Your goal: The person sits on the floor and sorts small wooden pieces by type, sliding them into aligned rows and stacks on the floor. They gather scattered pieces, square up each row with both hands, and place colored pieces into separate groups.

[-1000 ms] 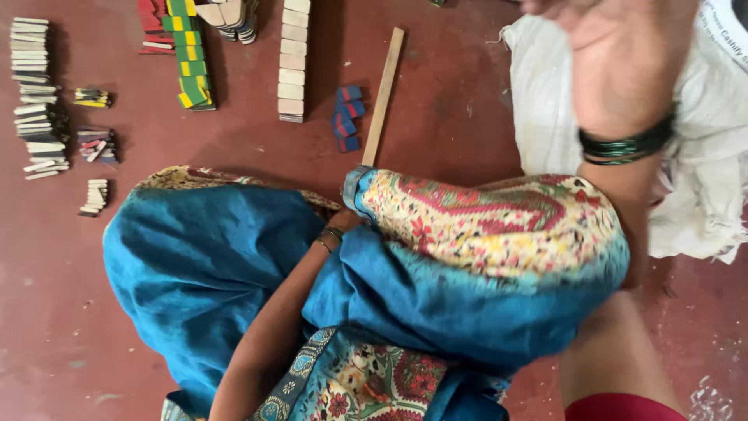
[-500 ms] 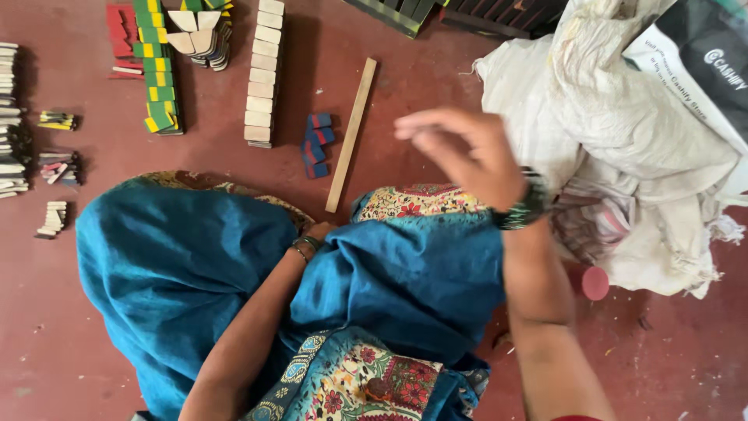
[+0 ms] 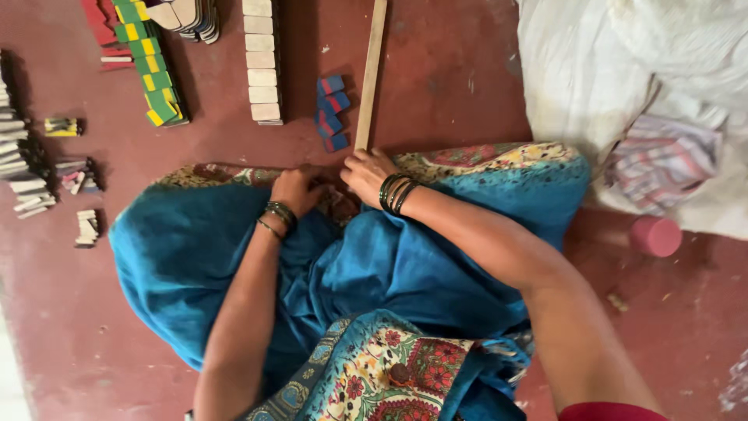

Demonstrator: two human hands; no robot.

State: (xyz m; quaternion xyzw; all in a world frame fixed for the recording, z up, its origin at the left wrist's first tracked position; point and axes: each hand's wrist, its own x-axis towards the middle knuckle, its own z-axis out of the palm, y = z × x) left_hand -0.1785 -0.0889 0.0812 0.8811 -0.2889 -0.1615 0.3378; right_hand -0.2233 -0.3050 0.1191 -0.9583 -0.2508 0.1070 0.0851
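My left hand [image 3: 296,189] and my right hand [image 3: 368,173] rest side by side on the patterned hem of the blue cloth [image 3: 195,257] over my lap, fingers curled down into the fabric. Whether they pinch anything small is hidden by the folds. Dark bangles circle both wrists. A long plain wooden strip [image 3: 371,70] lies on the red floor, its near end just beside my right hand's fingers. A short stack of blue and red blocks [image 3: 330,113] sits left of the strip.
A row of pale wooden blocks [image 3: 261,62], green and yellow blocks [image 3: 152,66] and small piles of pieces [image 3: 23,164] lie at the far left. White sacks [image 3: 623,86] and a striped cloth [image 3: 662,160] fill the right. A pink round lid [image 3: 656,236] lies nearby.
My right hand has come down from in front of the camera to the cloth hem next to my left hand. The view has shifted closer to the floor.
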